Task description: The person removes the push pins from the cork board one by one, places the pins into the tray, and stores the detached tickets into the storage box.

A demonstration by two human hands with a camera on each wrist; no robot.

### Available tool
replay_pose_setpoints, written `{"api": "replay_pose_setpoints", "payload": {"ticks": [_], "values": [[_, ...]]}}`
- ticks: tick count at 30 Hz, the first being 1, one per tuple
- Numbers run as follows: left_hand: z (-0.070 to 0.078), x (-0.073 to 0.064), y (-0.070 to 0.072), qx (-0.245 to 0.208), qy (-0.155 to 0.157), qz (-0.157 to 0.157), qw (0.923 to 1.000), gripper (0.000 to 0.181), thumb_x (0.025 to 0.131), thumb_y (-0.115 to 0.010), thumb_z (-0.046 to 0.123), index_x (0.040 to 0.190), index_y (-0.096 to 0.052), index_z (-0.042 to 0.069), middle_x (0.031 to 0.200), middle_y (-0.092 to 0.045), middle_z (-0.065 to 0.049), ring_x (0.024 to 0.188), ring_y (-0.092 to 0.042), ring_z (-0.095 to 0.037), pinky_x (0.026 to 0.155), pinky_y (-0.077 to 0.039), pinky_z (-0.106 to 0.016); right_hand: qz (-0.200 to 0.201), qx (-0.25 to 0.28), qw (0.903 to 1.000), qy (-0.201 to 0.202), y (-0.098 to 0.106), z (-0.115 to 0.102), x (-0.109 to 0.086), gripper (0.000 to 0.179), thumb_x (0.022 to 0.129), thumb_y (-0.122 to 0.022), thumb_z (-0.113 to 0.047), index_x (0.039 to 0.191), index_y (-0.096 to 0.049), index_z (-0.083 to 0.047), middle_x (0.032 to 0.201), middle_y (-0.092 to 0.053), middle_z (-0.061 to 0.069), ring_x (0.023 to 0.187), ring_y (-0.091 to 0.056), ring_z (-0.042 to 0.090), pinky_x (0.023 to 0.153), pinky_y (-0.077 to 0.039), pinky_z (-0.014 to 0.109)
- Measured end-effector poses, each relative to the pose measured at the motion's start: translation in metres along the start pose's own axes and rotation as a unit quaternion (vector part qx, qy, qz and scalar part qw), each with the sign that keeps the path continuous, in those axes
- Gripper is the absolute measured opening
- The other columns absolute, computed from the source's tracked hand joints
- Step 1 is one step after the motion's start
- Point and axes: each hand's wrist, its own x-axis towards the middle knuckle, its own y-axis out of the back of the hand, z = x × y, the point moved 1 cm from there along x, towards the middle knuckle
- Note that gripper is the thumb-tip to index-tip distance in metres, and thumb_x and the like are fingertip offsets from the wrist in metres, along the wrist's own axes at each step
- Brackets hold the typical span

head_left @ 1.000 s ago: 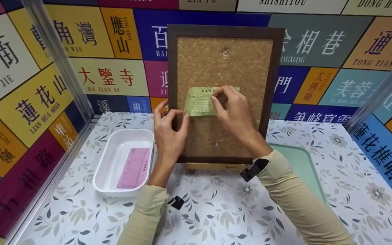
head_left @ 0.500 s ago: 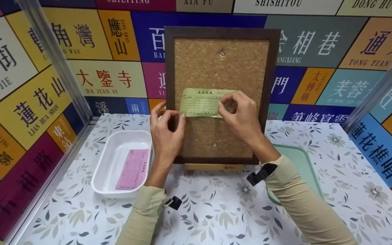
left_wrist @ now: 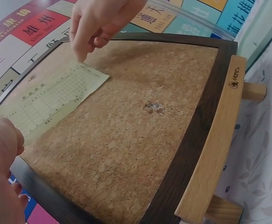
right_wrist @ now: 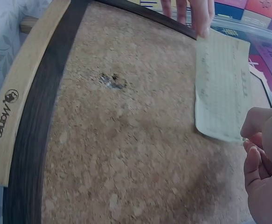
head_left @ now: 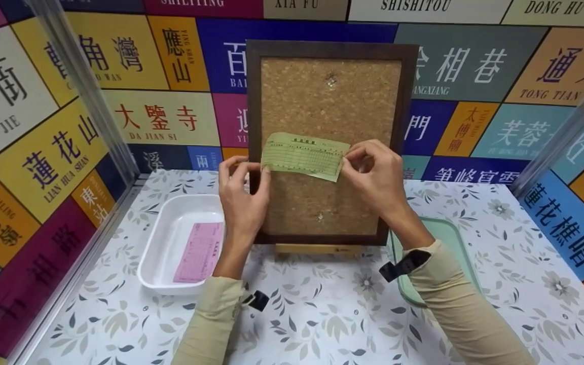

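Observation:
A green printed receipt slip [head_left: 302, 156] is stretched between both hands in front of a framed cork board [head_left: 322, 111], its right end tilted lower. My left hand [head_left: 244, 195] pinches the slip's left edge beside the board's left frame. At the opposite end, my right hand [head_left: 375, 175] pinches the right edge between thumb and forefinger. In the left wrist view the slip [left_wrist: 56, 95] lies close over the cork, slightly bowed. The right wrist view shows the slip [right_wrist: 222, 86] with a curled corner near the right fingertips.
A white tray [head_left: 152, 243] with a pink slip [head_left: 198, 253] stands left of the board. To the right is a pale green tray [head_left: 462, 248], partly behind the right forearm. The board rests on a wooden stand [head_left: 317, 249]. Damaged patches [head_left: 331, 80] mark the cork.
My right hand has slid rightward and down to the slip's right edge. The slip has shifted slightly left and its right end has tipped lower. My left hand has edged left with it.

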Motion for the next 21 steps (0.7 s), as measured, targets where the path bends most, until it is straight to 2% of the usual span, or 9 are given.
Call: {"api": "replay_pose_setpoints", "payload": {"ticks": [5, 9, 14, 18, 21], "values": [[0.000, 0.003, 0.004, -0.018, -0.001, 0.004, 0.9998, 0.010, 0.096, -0.080, 0.018, 0.100, -0.079, 0.009, 0.117, -0.066, -0.008, 0.112, -0.063, -0.021, 0.101, -0.055, -0.036, 0.035, 0.002, 0.9994, 0.001, 0.014, 0.001, -0.002, 0.007, 0.086, -0.082, 0.003, 0.085, -0.079, -0.003, 0.095, -0.076, 0.008, 0.071, -0.063, 0.018, 0.065, -0.048, 0.015], [0.000, 0.004, 0.007, -0.022, 0.001, 0.005, 0.9997, 0.009, 0.095, -0.079, 0.014, 0.101, -0.078, 0.007, 0.109, -0.069, -0.007, 0.103, -0.065, -0.023, 0.096, -0.057, -0.038, 0.048, 0.007, 0.9988, 0.001, 0.024, -0.010, -0.005, 0.007, 0.086, -0.081, 0.009, 0.086, -0.077, 0.003, 0.093, -0.075, 0.017, 0.066, -0.060, 0.022, 0.061, -0.043, 0.012], [-0.001, 0.006, 0.010, -0.016, 0.004, 0.000, 0.9999, 0.010, 0.093, -0.079, 0.016, 0.098, -0.075, 0.008, 0.104, -0.072, -0.007, 0.100, -0.065, -0.023, 0.095, -0.055, -0.040, 0.046, 0.015, 0.9988, -0.008, 0.034, -0.022, -0.013, 0.006, 0.085, -0.080, 0.011, 0.087, -0.076, 0.007, 0.092, -0.073, 0.022, 0.065, -0.058, 0.011, 0.061, -0.043, 0.010], [-0.001, 0.007, 0.014, -0.011, 0.000, 0.005, 0.9999, 0.011, 0.091, -0.078, 0.019, 0.093, -0.073, 0.009, 0.094, -0.074, -0.005, 0.095, -0.066, -0.022, 0.093, -0.052, -0.040, 0.039, 0.004, 0.9992, -0.012, 0.038, -0.010, -0.022, 0.006, 0.087, -0.079, 0.009, 0.088, -0.076, 0.005, 0.093, -0.074, 0.019, 0.067, -0.059, 0.010, 0.061, -0.043, 0.009], [-0.001, 0.009, 0.018, -0.020, -0.005, 0.004, 0.9998, 0.010, 0.090, -0.077, 0.018, 0.092, -0.071, 0.010, 0.090, -0.075, -0.003, 0.093, -0.069, -0.020, 0.094, -0.054, -0.040, 0.034, -0.008, 0.9992, -0.020, 0.041, 0.006, -0.029, 0.007, 0.088, -0.081, 0.006, 0.089, -0.077, 0.001, 0.094, -0.075, 0.013, 0.071, -0.062, 0.016, 0.062, -0.045, 0.010]]}}
